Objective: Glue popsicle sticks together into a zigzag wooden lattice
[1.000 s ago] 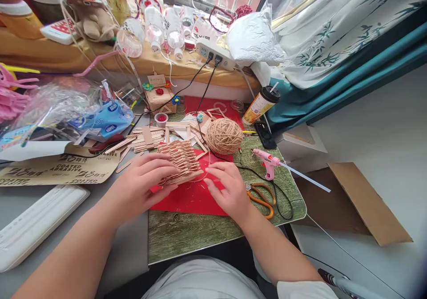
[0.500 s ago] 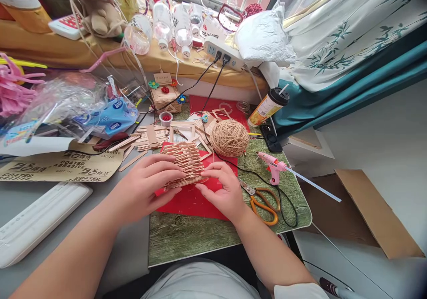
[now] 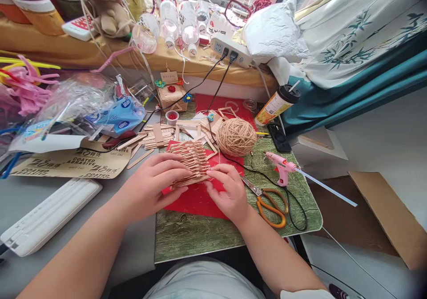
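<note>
A ribbed piece built of stacked wooden sticks (image 3: 193, 159) stands over a red sheet (image 3: 196, 206) on the green mat. My left hand (image 3: 155, 181) is wrapped round its left side, fingers across the front and thumb low. At its lower right edge, my right hand (image 3: 228, 190) pinches it between thumb and fingers. Just behind lies a ball of twine (image 3: 236, 136). Loose flat sticks (image 3: 158, 135) and small stick frames (image 3: 188, 130) are spread behind the piece. Orange-handled scissors (image 3: 271, 203) rest right of my right hand.
A pink glue gun (image 3: 283, 167) with its black cord lies at the right of the mat. Behind it stand a drink cup (image 3: 276, 105) and a black stand (image 3: 279, 138). Sandpaper (image 3: 73, 161) and a white device (image 3: 53, 214) lie left. A power strip (image 3: 233, 50) sits on the sill.
The whole view has shifted, so things appear farther right. Both hands keep their hold on the stick piece, with little other movement.
</note>
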The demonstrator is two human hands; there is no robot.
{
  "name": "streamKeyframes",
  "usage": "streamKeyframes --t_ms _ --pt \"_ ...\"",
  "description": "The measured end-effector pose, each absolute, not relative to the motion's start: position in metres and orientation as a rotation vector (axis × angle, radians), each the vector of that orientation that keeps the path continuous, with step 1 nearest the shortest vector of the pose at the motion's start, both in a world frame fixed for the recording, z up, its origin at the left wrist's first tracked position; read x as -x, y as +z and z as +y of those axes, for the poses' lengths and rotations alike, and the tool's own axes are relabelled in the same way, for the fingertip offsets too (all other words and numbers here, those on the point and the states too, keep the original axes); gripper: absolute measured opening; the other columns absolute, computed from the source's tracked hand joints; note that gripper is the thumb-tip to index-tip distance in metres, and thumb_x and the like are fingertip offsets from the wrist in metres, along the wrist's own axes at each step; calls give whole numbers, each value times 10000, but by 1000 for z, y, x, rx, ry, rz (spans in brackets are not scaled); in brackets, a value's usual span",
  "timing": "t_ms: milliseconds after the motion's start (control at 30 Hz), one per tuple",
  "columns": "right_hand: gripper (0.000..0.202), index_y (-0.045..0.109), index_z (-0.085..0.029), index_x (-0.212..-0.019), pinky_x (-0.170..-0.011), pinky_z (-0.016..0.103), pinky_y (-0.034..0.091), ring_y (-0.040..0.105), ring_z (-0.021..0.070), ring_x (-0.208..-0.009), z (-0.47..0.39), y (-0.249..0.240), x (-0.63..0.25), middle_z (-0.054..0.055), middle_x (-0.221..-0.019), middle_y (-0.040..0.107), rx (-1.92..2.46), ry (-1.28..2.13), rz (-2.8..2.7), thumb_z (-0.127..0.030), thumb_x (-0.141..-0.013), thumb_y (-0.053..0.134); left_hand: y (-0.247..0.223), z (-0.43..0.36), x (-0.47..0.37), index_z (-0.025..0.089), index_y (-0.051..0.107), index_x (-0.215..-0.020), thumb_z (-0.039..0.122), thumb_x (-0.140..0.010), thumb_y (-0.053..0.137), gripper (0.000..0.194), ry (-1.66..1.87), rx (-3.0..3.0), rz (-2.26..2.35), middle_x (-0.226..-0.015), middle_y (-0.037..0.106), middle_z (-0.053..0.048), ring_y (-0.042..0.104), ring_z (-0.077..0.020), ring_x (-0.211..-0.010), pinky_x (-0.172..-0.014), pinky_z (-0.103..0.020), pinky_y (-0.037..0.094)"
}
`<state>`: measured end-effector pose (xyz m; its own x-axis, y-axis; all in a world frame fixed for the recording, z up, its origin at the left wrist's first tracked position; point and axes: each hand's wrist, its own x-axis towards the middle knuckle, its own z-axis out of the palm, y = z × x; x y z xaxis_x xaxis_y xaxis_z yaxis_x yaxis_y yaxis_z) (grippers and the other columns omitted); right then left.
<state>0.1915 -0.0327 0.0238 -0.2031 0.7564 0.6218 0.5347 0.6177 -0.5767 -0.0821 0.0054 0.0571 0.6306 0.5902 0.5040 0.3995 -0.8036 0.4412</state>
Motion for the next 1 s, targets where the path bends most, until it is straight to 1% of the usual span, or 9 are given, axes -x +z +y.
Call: streamKeyframes --t_ms 100,267,367,467,600,767,1000 --pt "382 721 -329 -1281 -953 452 657 736 250 -1088 -34 24 -191 81 -1186 714 1035 312 -1906 -93 -981 720 57 6 82 279 686 -1333 196 -974 769 379 949 -2552 799 -1270 791 -72 675 -280 -1329 -1159 -458 570" --pt "514 638 -338 -1416 -1014 505 643 713 279 -1155 -40 30 -189 103 -1270 673 1080 321 -1902 -112 -964 733 60 5 80 281 694 -1315 193 -965 780 371 957 -2538 790 -1272 792 -66 678 -273 -1321 -1157 -439 566" --pt "540 649 -360 -1412 -991 514 635 701 291 -1147 -44 36 -189 101 -1285 660 1080 242 -1958 -121 -941 761 62 4 80 258 685 -1311 199 -985 760 339 959 -2558 793 -1266 788 -77 675 -270 -1314 -1149 -431 567" --pt "508 677 -353 -1372 -1003 523 612 686 308 -1185 -46 41 -187 107 -1306 663 1037 134 -2032 -134 -927 790 63 3 81 250 677 -1314 224 -1000 753 324 952 -2574 807 -1261 785 -80 674 -274 -1308 -1140 -432 570" --pt "413 691 -316 -1309 -1065 542 586 663 320 -1242 -45 45 -181 117 -1341 670 1046 141 -2074 -164 -938 790 62 3 81 251 678 -1302 230 -1009 745 301 959 -2581 802 -1261 782 -76 675 -272 -1307 -1138 -429 568" --pt "374 691 -275 -1297 -1085 538 573 657 313 -1262 -45 44 -178 128 -1371 673 1039 107 -2099 -160 -950 773 60 3 82 255 675 -1324 230 -1002 758 333 958 -2570 796 -1281 780 -74 677 -267 -1297 -1150 -440 561" --pt "369 693 -275 -1275 -1095 542 577 652 313 -1283 -45 46 -176 126 -1371 669 1006 111 -2106 -146 -941 782 61 1 81 253 671 -1299 249 -1008 763 305 963 -2588 800 -1288 783 -75 668 -273 -1327 -1149 -443 556"
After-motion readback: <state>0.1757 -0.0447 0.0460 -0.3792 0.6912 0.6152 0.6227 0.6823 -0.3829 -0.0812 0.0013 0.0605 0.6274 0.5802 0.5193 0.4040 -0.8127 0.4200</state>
